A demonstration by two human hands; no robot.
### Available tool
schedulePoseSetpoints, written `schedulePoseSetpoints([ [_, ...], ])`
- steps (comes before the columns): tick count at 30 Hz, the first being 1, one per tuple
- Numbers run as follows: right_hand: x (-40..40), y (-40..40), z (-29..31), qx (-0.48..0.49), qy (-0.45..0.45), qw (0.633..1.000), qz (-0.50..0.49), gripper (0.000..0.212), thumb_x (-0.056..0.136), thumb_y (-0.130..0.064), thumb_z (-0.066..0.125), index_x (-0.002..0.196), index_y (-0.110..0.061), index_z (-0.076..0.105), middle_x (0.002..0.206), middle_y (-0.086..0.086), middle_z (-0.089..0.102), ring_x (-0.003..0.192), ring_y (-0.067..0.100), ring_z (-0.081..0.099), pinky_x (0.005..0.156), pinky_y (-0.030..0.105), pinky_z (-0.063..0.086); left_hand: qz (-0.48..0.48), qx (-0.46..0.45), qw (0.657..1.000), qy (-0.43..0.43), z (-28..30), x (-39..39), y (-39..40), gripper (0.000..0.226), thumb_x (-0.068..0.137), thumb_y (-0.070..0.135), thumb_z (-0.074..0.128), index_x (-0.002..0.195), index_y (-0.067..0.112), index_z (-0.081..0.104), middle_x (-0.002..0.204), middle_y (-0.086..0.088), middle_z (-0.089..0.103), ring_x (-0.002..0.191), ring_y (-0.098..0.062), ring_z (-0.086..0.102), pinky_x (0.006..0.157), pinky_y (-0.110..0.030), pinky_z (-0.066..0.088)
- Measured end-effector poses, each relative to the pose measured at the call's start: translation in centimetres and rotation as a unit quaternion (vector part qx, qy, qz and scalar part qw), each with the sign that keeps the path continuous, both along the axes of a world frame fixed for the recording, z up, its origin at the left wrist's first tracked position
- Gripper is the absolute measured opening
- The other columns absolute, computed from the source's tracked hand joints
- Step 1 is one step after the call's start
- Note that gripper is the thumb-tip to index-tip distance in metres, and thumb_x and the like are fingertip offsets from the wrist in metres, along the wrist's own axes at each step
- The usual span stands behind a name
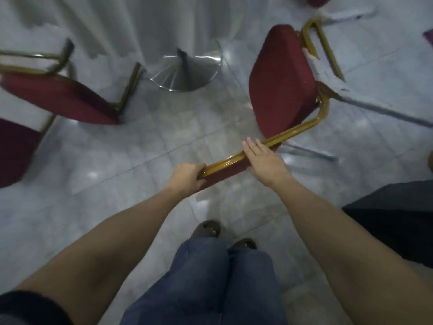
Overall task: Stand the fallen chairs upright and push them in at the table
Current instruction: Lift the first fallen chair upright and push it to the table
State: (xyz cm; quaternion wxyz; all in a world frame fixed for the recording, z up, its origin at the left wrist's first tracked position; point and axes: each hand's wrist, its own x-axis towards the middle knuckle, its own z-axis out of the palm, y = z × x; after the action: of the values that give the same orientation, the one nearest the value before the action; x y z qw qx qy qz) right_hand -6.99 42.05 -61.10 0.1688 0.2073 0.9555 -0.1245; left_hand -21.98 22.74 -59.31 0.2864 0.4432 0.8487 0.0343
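Observation:
A red-cushioned chair [281, 83] with a gold metal frame lies tipped on its side on the tiled floor, its legs pointing to the upper right. Its backrest top bar [225, 165] faces me. My left hand [187, 175] is shut on the left corner of that backrest. My right hand [264, 160] rests flat over the backrest's gold rail with fingers stretched out and the thumb under the red pad. A second red chair [58, 95] lies tipped over at the left. The table, draped in a white cloth [145, 26], stands at the top on a round metal base [187, 69].
Part of another red seat [318, 0] shows at the top edge. A dark shape [393, 219] sits at the right beside my arm. My feet in sandals [206, 228] stand on the glossy grey tiles below the chair.

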Motion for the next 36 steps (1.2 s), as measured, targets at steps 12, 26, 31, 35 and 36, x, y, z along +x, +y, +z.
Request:
schedulePoseSetpoints([
  [12,-8.6,-5.2,17.9,-0.006,0.127,0.99,0.057,0.024,0.089,-0.039,0.063,0.088,-0.016,0.056,0.084,0.003,0.064,0.08,0.027,0.063,0.064,0.036,0.042,0.113,0.302,0.943,0.082,17.0,-6.4,-8.8,0.037,0.09,0.027,0.063,0.125,0.016,0.063,0.127,-0.005,0.064,0.117,-0.022,0.059,0.099,-0.03,0.044],
  [26,-4.4,-5.3,26.7,0.019,0.198,0.975,-0.096,0.035,0.089,-0.037,0.065,0.117,-0.016,0.064,0.088,0.006,0.073,0.08,0.026,0.069,0.076,0.042,0.055,0.273,0.407,0.871,0.033,21.1,-9.7,-7.9,0.039,0.095,0.034,0.052,0.131,0.019,0.052,0.139,-0.001,0.046,0.133,-0.023,0.042,0.107,-0.043,0.042],
  [31,-2.5,-5.8,27.7,0.021,0.232,0.947,-0.221,0.032,0.091,-0.035,0.063,0.117,-0.015,0.062,0.09,0.004,0.073,0.081,0.024,0.069,0.079,0.04,0.055,0.14,0.444,0.883,0.05,26.3,-12.4,-2.1,0.037,0.092,0.032,0.057,0.126,0.017,0.056,0.134,-0.003,0.05,0.131,-0.021,0.042,0.108,-0.038,0.039],
  [35,-0.5,-6.6,28.1,0.027,0.224,0.93,-0.29,0.031,0.093,-0.035,0.062,0.115,-0.014,0.06,0.088,0.004,0.072,0.08,0.024,0.069,0.078,0.035,0.054,-0.011,0.449,0.89,0.08,29.5,-12.8,2.1,0.04,0.092,0.035,0.055,0.124,0.012,0.057,0.131,-0.009,0.051,0.132,-0.027,0.04,0.112,-0.036,0.034],
  [36,0.1,-6.9,27.9,0.03,0.223,0.925,-0.307,0.028,0.092,-0.035,0.061,0.112,-0.015,0.06,0.084,0.003,0.07,0.078,0.024,0.069,0.075,0.034,0.053,-0.048,0.45,0.887,0.091,30.2,-12.7,3.0,0.041,0.092,0.036,0.055,0.124,0.01,0.057,0.13,-0.011,0.052,0.132,-0.029,0.04,0.112,-0.034,0.032],
])
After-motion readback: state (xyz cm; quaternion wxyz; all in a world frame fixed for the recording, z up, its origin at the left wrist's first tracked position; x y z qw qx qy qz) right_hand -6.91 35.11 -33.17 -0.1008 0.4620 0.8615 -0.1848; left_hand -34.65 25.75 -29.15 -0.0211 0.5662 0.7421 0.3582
